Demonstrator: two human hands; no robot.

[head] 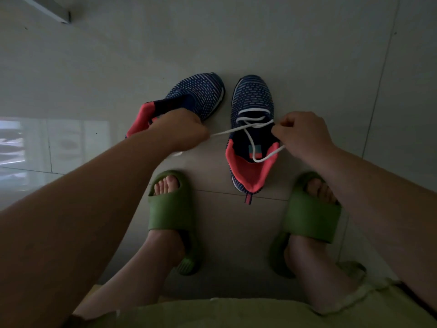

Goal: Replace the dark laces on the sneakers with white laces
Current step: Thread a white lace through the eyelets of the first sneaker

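While both bare arms reach in from the lower corners, the left hand (182, 129), at centre frame, is curled into a fist around one end of the white flat lace (238, 130), and the right hand (303, 133), right of centre, pinches the other run of it between thumb and fingers. The lace is threaded through the lower eyelets of the navy knit sneaker with coral lining (253, 136), which stands on the pale tiled floor (307, 55). A matching unlaced sneaker (196, 95) lies tilted just left of it, partly behind the left hand. Two green foam slides (171, 209) sit below centre.
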